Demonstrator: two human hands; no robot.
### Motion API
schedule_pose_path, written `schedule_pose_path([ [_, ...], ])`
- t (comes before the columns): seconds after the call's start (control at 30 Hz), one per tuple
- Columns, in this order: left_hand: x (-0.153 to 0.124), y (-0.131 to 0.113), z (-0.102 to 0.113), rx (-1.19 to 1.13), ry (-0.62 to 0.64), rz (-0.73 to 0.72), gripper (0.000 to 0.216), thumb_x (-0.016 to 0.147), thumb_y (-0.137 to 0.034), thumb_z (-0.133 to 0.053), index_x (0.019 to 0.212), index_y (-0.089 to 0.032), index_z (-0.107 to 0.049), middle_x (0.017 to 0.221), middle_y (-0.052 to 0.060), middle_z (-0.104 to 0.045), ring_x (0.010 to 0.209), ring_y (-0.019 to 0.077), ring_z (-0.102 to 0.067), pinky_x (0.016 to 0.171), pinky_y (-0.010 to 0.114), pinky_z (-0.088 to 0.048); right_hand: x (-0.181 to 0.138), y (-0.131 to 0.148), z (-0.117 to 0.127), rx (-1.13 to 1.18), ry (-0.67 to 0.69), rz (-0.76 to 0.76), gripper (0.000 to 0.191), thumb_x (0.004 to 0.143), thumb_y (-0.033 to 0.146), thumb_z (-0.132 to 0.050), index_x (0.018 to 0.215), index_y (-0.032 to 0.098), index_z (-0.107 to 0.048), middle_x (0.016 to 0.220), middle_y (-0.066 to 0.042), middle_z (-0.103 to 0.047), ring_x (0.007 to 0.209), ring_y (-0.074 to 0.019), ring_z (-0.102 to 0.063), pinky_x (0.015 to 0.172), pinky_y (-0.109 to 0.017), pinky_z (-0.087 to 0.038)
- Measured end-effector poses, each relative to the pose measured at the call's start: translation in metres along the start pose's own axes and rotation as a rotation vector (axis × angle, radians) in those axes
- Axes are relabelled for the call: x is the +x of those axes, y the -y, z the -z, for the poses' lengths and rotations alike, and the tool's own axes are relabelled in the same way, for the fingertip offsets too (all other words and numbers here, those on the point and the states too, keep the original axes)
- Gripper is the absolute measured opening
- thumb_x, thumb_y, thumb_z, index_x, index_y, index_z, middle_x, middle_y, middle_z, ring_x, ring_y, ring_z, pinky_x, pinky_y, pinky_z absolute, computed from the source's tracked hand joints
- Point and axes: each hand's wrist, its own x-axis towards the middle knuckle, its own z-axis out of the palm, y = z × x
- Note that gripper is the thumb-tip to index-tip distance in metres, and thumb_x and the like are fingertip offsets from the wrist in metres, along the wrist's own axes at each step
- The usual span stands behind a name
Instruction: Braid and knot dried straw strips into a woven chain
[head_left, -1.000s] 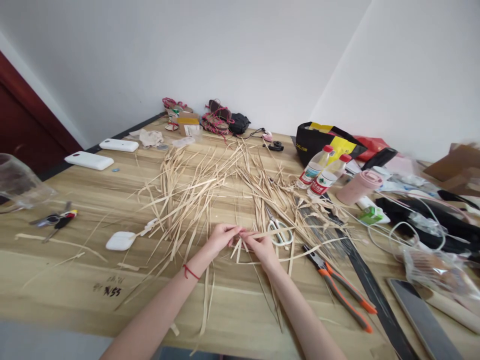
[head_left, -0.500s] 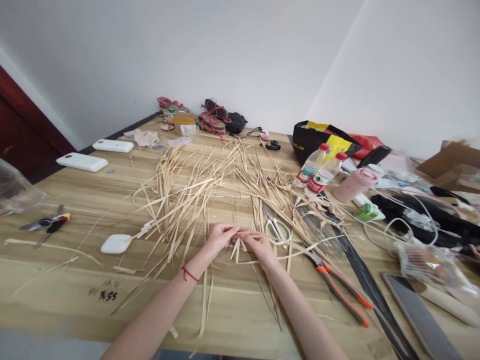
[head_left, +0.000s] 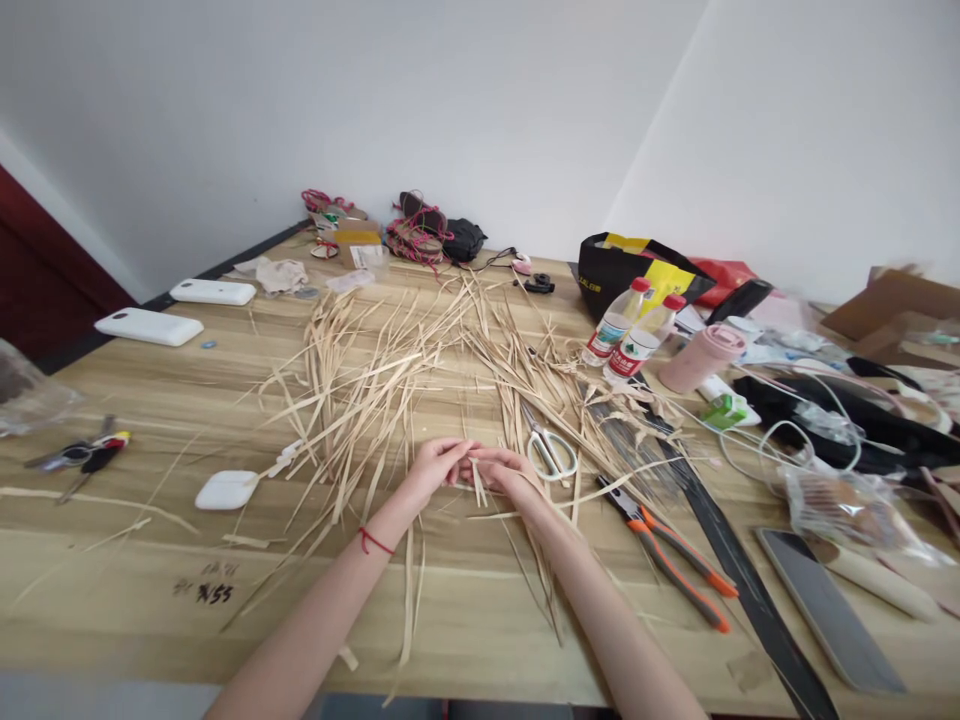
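Near the middle of the table, my left hand [head_left: 436,466] and my right hand [head_left: 508,472] meet with their fingertips pinched close together. Between them they hold pale, flat straw strips [head_left: 478,485], whose short ends hang down below the fingers. The exact grip of the fingertips is partly hidden. One long strip runs out to the right past my right wrist. Loose straw strips [head_left: 390,400] lie spread in a wide heap beyond and around both hands. White-handled scissors [head_left: 551,455] rest just right of my right hand, and pliers with orange-and-grey handles [head_left: 667,555] lie farther right.
Two red-capped bottles [head_left: 634,345], a pink cup [head_left: 703,358] and a black-and-yellow bag [head_left: 645,275] stand at the right back. A dark flat slab [head_left: 829,610] lies front right. A white case [head_left: 226,490] and keys [head_left: 90,455] are on the left.
My view has shifted slightly. My right fingers have opened a little from the left ones and curl differently around the strips, whose hanging ends now sit at another angle.
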Motion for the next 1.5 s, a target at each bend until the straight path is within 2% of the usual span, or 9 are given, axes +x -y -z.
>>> schedule_pose_path([
  [0.1, 0.001, 0.003, 0.001, 0.008, 0.02, -0.011, 0.037, 0.073, -0.045, -0.06, 0.088, -0.012, -0.067, 0.044, -0.005, -0.047, 0.038, 0.0066, -0.04, 0.038, 0.018, -0.027, 0.0, 0.004, 0.003, -0.003, 0.022, -0.013, 0.033, 0.059, 0.018, -0.064, 0.091, 0.018, -0.067, 0.089, -0.006, -0.071, 0.084, -0.0232, -0.066, 0.082, -0.038, -0.049],
  [0.2, 0.001, 0.002, 0.0, -0.005, 0.041, -0.017, 0.036, 0.073, -0.044, -0.061, 0.088, -0.012, -0.066, 0.05, -0.003, -0.052, 0.04, 0.0069, -0.043, 0.039, 0.018, -0.03, -0.001, 0.008, 0.003, -0.063, 0.004, -0.014, 0.031, 0.058, 0.015, -0.06, 0.088, 0.019, -0.067, 0.086, -0.005, -0.071, 0.082, -0.0221, -0.066, 0.078, -0.035, -0.05],
  [0.33, -0.001, -0.002, -0.003, -0.034, 0.015, -0.018, 0.034, 0.07, -0.039, -0.065, 0.091, -0.012, -0.062, 0.061, -0.001, -0.059, 0.04, 0.006, -0.044, 0.039, 0.018, -0.031, -0.002, 0.011, 0.004, -0.199, -0.021, 0.052, 0.022, 0.065, 0.022, -0.061, 0.086, 0.018, -0.065, 0.082, -0.004, -0.07, 0.075, -0.0183, -0.065, 0.07, -0.031, -0.05],
  [0.43, -0.002, -0.004, -0.004, -0.001, 0.044, -0.015, 0.033, 0.07, -0.039, -0.065, 0.091, -0.013, -0.063, 0.06, -0.002, -0.058, 0.041, 0.0059, -0.044, 0.038, 0.018, -0.031, 0.0, 0.011, 0.01, -0.272, 0.012, 0.125, 0.02, 0.069, 0.029, -0.064, 0.084, 0.017, -0.064, 0.076, -0.003, -0.067, 0.068, -0.0151, -0.062, 0.066, -0.028, -0.048],
  [0.67, 0.001, -0.003, 0.0, -0.046, 0.167, -0.018, 0.04, 0.07, -0.037, -0.067, 0.101, -0.014, -0.064, 0.07, 0.001, -0.061, 0.049, 0.0064, -0.048, 0.043, 0.018, -0.035, 0.007, 0.004, 0.018, -0.222, 0.076, 0.166, 0.031, 0.072, 0.043, -0.063, 0.09, 0.018, -0.061, 0.071, -0.001, -0.064, 0.067, -0.0149, -0.061, 0.063, -0.027, -0.046],
  [0.83, 0.003, 0.001, 0.0, -0.066, 0.113, -0.005, 0.034, 0.067, -0.037, -0.069, 0.091, -0.013, -0.065, 0.061, -0.001, -0.059, 0.045, 0.0062, -0.047, 0.042, 0.019, -0.034, 0.008, 0.002, 0.016, -0.251, 0.076, 0.215, 0.026, 0.072, 0.041, -0.064, 0.084, 0.018, -0.061, 0.071, -0.001, -0.065, 0.066, -0.0151, -0.06, 0.062, -0.027, -0.046],
  [1.07, 0.005, 0.007, -0.003, -0.111, 0.048, 0.01, 0.034, 0.062, -0.036, -0.073, 0.086, -0.012, -0.068, 0.057, -0.001, -0.06, 0.041, 0.0049, -0.043, 0.04, 0.019, -0.03, 0.008, 0.0, 0.018, -0.312, 0.037, 0.231, 0.024, 0.073, 0.041, -0.063, 0.077, 0.017, -0.06, 0.062, 0.0, -0.061, 0.054, -0.0108, -0.052, 0.05, -0.022, -0.039],
  [1.3, 0.005, 0.008, -0.005, -0.117, 0.031, -0.006, 0.036, 0.061, -0.038, -0.073, 0.084, -0.011, -0.069, 0.056, -0.001, -0.061, 0.039, 0.0044, -0.041, 0.04, 0.019, -0.029, 0.007, -0.002, 0.015, -0.289, 0.041, 0.222, 0.029, 0.073, 0.046, -0.061, 0.082, 0.019, -0.054, 0.065, 0.0, -0.063, 0.058, -0.0132, -0.057, 0.055, -0.025, -0.044],
  [1.5, 0.004, 0.009, -0.003, -0.022, 0.031, 0.011, 0.039, 0.066, -0.047, -0.066, 0.08, -0.011, -0.068, 0.04, -0.005, -0.049, 0.037, 0.0064, -0.041, 0.04, 0.019, -0.029, 0.007, -0.001, 0.016, -0.238, -0.009, 0.159, 0.036, 0.068, 0.049, -0.065, 0.084, 0.022, -0.047, 0.056, 0.003, -0.061, 0.05, -0.0134, -0.057, 0.051, -0.026, -0.046],
])
